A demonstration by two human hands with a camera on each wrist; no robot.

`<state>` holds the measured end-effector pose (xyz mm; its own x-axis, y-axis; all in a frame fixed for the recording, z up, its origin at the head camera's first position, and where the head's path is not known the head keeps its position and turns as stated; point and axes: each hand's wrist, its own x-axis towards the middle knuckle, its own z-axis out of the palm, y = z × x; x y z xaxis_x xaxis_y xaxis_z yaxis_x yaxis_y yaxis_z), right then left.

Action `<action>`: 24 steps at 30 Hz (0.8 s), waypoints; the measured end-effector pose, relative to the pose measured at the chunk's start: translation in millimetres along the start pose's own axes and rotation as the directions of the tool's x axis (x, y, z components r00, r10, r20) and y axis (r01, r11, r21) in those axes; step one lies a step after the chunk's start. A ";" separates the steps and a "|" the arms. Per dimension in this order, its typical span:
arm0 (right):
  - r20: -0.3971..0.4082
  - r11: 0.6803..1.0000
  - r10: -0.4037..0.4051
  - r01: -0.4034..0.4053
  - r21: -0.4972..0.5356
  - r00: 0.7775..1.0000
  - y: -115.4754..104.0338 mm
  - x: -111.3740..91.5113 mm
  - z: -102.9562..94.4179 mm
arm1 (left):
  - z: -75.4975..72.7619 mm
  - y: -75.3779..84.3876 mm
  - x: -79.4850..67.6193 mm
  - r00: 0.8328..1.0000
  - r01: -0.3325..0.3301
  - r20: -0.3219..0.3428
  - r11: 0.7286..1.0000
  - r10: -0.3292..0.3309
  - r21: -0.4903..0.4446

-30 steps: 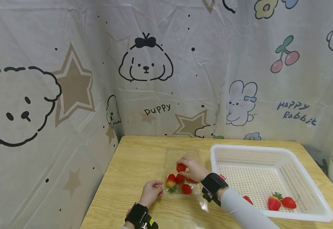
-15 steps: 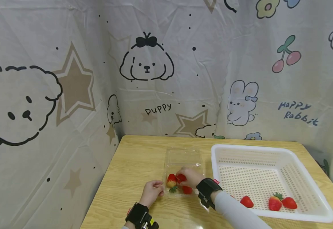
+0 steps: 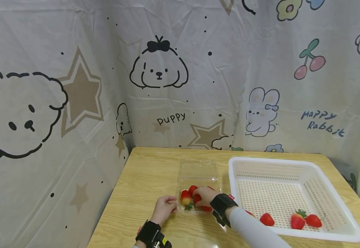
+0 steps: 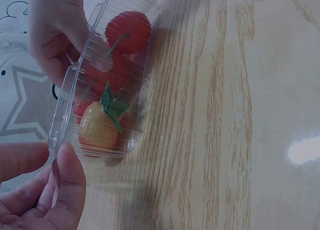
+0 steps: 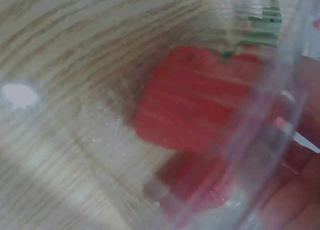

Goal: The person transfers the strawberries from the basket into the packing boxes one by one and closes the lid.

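The red strawberry (image 4: 120,69) I was on sat inside the clear plastic box (image 4: 64,109), low in the nearer half, with my right hand (image 3: 207,194) reached in over the side, thumb and fingers curled and clamped on the berry. Close around it in the same half: a yellow-shouldered strawberry (image 3: 185,197) to the left, green leaves toward me, another red strawberry (image 3: 192,190) just behind, plus more red fruit partly under my hand — couldn't count those. The right wrist view was blurry, just red shapes through plastic. The clear lid (image 3: 198,168) lay open on the far side. My left hand (image 3: 165,208) was at the box's near left edge, thumb and forefinger together, pinching the rim. To the right, near but apart from the box, stood the white basket (image 3: 273,158), perforated, with a plain red berry (image 3: 267,219), a leafy strawberry (image 3: 297,220) and a redder one (image 3: 313,220) beside it along the near side; a further bit of red showed by my grey sleeve (image 3: 257,229). Everything was on the wood-grain table (image 3: 149,172) — a cartoon-print curtain (image 3: 167,103) hung behind and on both sides.
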<state>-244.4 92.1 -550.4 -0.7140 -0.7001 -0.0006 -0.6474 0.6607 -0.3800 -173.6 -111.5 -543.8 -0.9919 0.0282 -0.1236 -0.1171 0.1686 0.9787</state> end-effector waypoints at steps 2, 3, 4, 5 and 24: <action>0.008 1.000 -0.002 0.002 -0.009 1.000 2.0 0.2 3.8 | 0.1 0.0 0.1 1.000 -0.005 0.002 1.000 0.005 0.001; 0.012 1.000 -0.004 0.004 -0.008 1.000 2.4 0.3 4.6 | 0.2 0.1 0.0 1.000 -0.007 0.002 1.000 0.007 0.000; 0.016 1.000 -0.006 0.006 -0.006 1.000 2.4 0.4 5.1 | 0.2 0.2 -0.1 1.000 -0.009 0.003 1.000 0.009 -0.001; 0.022 1.000 -0.006 0.006 -0.002 1.000 2.3 0.4 5.1 | 0.3 0.0 0.1 1.000 -0.012 0.003 1.000 0.012 -0.002; 0.084 0.999 0.019 -0.023 0.046 0.996 -8.1 -4.6 -9.7 | 0.0 -2.9 2.1 1.000 0.018 0.007 1.000 -0.018 -0.004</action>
<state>-238.5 92.6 -538.3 -0.7016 -0.7074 -0.0856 -0.6176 0.6636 -0.4221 -175.4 -111.9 -546.8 -0.9894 0.0317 -0.1419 -0.1348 0.1648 0.9771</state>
